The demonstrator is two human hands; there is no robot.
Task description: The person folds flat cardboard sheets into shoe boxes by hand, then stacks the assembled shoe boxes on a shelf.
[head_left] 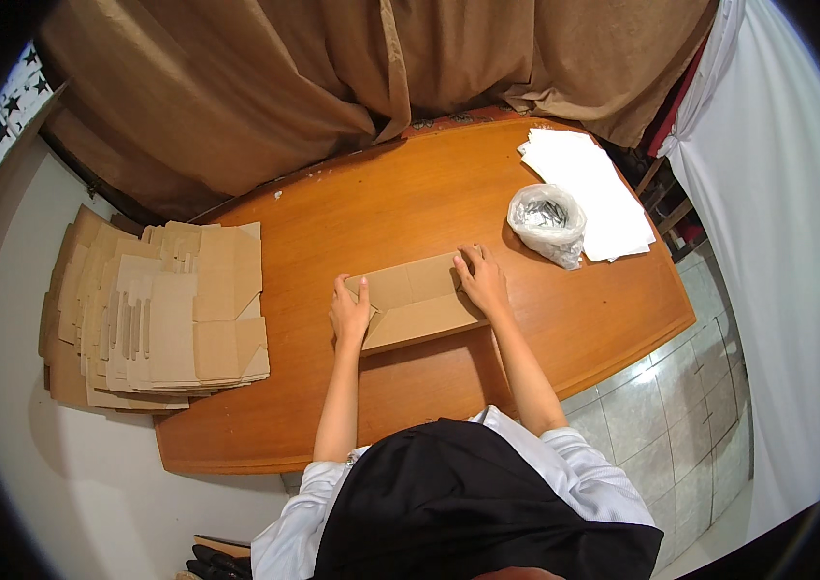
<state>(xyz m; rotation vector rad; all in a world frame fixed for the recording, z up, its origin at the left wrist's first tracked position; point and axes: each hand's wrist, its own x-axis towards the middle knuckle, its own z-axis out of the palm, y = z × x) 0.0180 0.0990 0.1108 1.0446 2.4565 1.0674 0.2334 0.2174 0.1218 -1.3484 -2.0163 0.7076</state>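
A shallow brown cardboard box [419, 307] rests on the wooden table in front of me, its long side running left to right. At its left end is my left hand [351, 311], thumb at the inner side and fingers round the outer wall. My right hand [480, 280] grips the opposite end in the same way, fingers at the far right corner. Folded flaps show at the box's left inner corner. Nothing else lies inside it that I can make out.
Flat cardboard blanks [168, 319] are piled at the table's left end. Toward the far right stand a clear plastic bag [547, 224] of small silvery pieces and a stack of white paper sheets [595, 193]. Brown curtains [303, 87] hang behind the wooden table [381, 208].
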